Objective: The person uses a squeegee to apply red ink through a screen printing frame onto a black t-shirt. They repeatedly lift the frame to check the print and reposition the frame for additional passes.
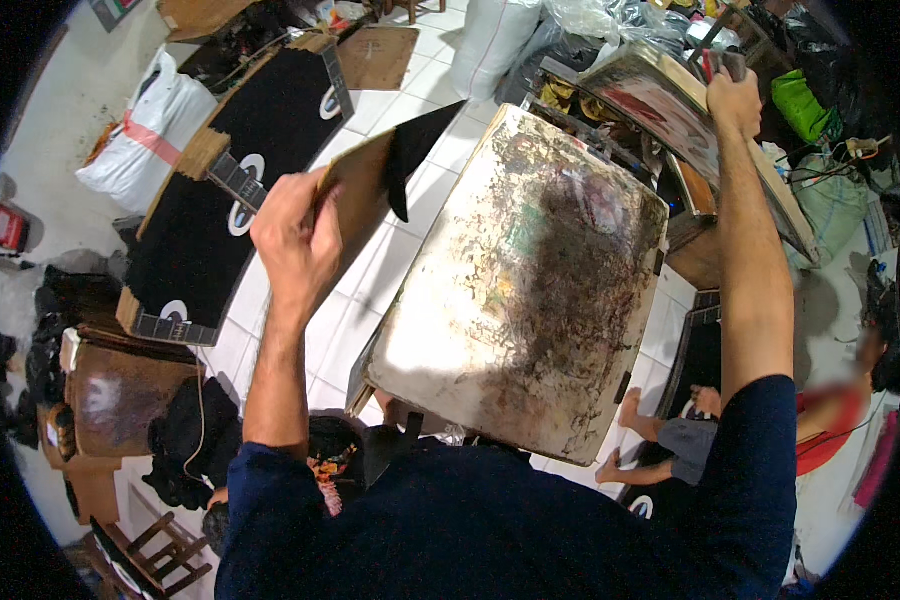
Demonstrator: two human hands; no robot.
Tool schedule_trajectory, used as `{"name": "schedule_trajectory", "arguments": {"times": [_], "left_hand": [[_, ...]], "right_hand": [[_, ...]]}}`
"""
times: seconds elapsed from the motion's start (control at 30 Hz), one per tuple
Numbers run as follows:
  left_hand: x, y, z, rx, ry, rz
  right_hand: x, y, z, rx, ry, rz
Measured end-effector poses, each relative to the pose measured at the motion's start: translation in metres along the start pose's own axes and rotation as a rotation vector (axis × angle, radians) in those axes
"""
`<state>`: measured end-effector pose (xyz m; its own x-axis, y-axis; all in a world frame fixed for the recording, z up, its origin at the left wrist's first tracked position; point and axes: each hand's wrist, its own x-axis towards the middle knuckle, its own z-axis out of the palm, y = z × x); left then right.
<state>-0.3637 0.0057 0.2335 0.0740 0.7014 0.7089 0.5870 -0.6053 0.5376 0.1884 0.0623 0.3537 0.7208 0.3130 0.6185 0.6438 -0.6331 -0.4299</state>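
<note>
My left hand (298,240) is closed on a thin brown sheet (363,195), held tilted to the left of a stained, paint-crusted board (500,290). A black flap (425,150) shows at the sheet's far end. At the far right, a framed panel (655,112) with red and pale smears stands raised at a slant beyond the board. My right hand (735,105) is closed at the panel's upper edge, where a dark, partly red piece like a handle (722,65) sticks out. Exactly what the right fingers wrap is partly hidden.
Left of me lies a long row of black panels (210,260) on brown backing, with white ring prints. Beyond it stands a white sack (150,130); another sack (495,45) is at the back. At right, a person in red (830,425) sits low, with legs near the board.
</note>
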Motion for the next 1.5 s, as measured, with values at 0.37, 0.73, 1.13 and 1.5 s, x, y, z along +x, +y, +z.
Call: {"name": "schedule_trajectory", "arguments": {"times": [0.37,0.73,1.13,1.5], "left_hand": [[-0.257,0.241,0.071,-0.27,-0.751,0.614],[-0.297,0.059,0.108,-0.144,-0.623,-0.29],[-0.255,-0.122,-0.019,0.206,-0.337,-0.946],[-0.3,-0.104,0.069,-0.108,-0.482,-1.146]], "right_hand": [[0.007,0.001,0.007,0.111,-0.053,-0.192],[-0.019,0.004,-0.004,0.089,-0.076,-0.15],[-0.018,-0.004,-0.004,0.152,0.136,-0.068],[-0.044,-0.014,-0.017,0.187,0.136,-0.004]]}}
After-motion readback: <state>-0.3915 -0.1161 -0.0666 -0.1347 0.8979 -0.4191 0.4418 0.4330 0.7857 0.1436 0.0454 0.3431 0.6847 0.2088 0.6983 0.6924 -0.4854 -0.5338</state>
